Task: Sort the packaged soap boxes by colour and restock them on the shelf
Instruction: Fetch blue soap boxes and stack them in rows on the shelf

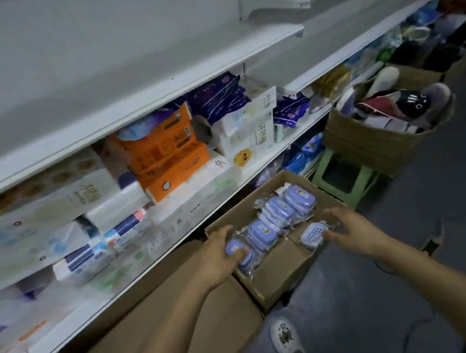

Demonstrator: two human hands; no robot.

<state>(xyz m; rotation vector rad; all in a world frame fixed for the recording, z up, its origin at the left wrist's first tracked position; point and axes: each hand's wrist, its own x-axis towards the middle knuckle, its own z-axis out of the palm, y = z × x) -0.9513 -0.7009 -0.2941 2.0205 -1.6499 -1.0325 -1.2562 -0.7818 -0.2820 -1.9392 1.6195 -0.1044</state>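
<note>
- Blue soap boxes point(279, 211), each in clear wrap, lie in an open cardboard carton point(276, 277) on the floor below the shelf point(191, 228). Roughly six in a packed row, count unsure because wraps overlap.
- One more blue box point(238, 253) at the near end of the row; left hand point(217, 255) grips it, fingers curled round it, thumb on top.
- One pale box with a dotted lid point(313, 232) sits at the carton's right edge; right hand point(349, 228) is against it, fingers point(332, 234) loosely spread, tips touching its side. Firm hold: cannot tell.
- Second, bigger carton point(159, 325) stands closed, just beside the first, nearer the camera.
- Shelf above holds tissue packs: one orange point(164, 150), several white and purple, piled unevenly.
- Green stool point(343, 177) just beyond the carton; a woven basket point(374, 140) of slippers behind it.
- One spotted shoe point(285, 337) on the grey floor.
</note>
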